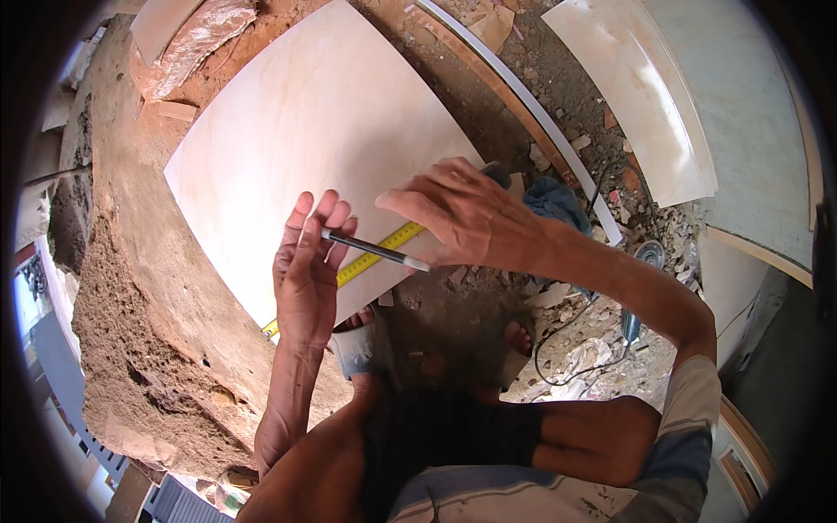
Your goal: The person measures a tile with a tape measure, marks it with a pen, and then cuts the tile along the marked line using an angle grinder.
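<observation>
My left hand [303,270] is closed, palm up, gripping a slim pen [370,249] with a dark barrel and pale ends between thumb and fingers. My right hand [462,213] hovers just to the right, its fingers apart and partly blurred, with the thumb side close to the pen's far end; whether they touch is hard to tell. Beneath both hands, a yellow measuring tape [353,268] stretches diagonally across a large pale tile [305,122]. Part of the tape is hidden behind my right hand and the pen.
More pale tiles [628,87] lie at right. A long thin strip [523,96] curves beside the big tile. A blue cloth [558,202] and a corded power tool [641,296] sit among rubble. Rough broken masonry [131,322] stands at left; my feet [519,338] are below.
</observation>
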Action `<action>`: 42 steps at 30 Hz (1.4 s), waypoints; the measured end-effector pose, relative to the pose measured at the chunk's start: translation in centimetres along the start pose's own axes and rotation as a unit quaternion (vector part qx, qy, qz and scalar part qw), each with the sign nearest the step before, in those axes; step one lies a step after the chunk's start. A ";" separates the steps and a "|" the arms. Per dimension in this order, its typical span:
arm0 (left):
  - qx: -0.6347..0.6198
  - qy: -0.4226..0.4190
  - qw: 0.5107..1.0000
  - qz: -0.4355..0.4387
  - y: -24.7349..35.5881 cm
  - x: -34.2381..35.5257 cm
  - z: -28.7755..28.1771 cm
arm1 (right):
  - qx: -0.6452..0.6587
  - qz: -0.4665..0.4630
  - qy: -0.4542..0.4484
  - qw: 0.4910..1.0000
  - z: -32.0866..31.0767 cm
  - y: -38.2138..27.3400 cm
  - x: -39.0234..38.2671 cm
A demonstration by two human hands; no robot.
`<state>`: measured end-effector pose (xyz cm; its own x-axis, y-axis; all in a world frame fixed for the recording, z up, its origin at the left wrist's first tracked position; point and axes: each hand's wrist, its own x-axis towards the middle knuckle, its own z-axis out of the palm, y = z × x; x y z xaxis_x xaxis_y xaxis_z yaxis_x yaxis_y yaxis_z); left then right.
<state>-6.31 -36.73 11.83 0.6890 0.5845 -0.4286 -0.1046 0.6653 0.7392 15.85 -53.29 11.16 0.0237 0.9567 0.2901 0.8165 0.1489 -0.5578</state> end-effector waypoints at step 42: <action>0.908 -0.085 0.211 0.353 17.1 6.3 -3.7 | 0.360 0.240 -0.023 0.901 -4.3 -2.9 -14.9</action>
<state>-6.38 -19.94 19.88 0.9930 0.1137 0.0324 0.1176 -0.9237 -0.3647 15.63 -69.07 11.75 0.2357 0.9614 -0.1422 0.1316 -0.1765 -0.9755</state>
